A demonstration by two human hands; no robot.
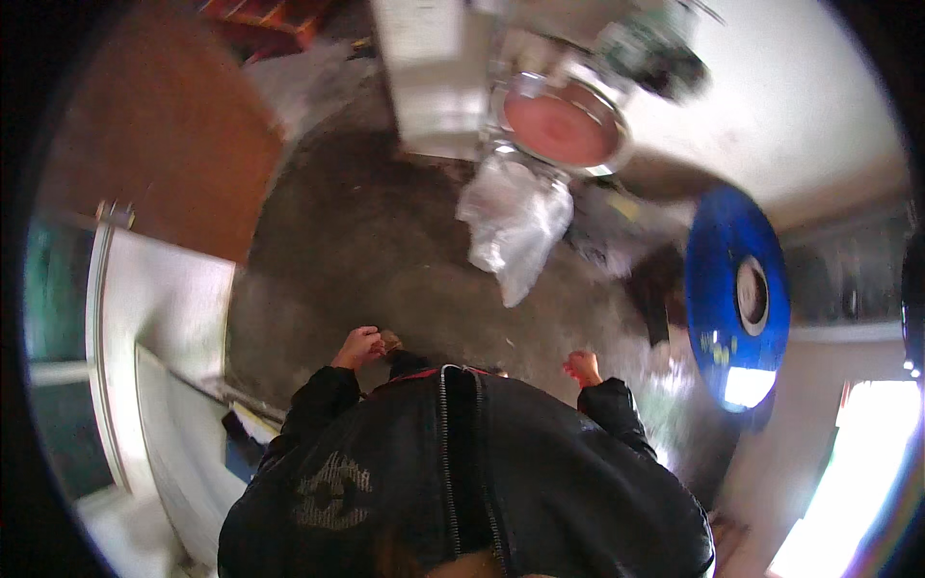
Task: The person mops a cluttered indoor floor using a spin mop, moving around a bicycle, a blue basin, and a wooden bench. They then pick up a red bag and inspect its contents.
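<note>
My left hand (359, 348) hangs by my side at waist height, its fingers curled in, with nothing visible in it. On the other side my right hand (582, 367) is blurred and loosely closed, also with nothing visible in it. Both stick out from the cuffs of a black zipped jacket (390, 462) and are apart from any object. Ahead, a translucent plastic bag (517, 217) hangs below a round metal-rimmed basin with a reddish inside (560, 126). To the right stands a glossy blue round object (712, 289) with a pale ring (752, 296) at its centre.
Bare dark floor (340, 238) lies ahead. A brown door-like panel (173, 137) and a pale board (181, 426) stand at left. A white upright panel (426, 79) is ahead, with a red slatted object (267, 29) beyond. A bright opening (860, 477) is at lower right.
</note>
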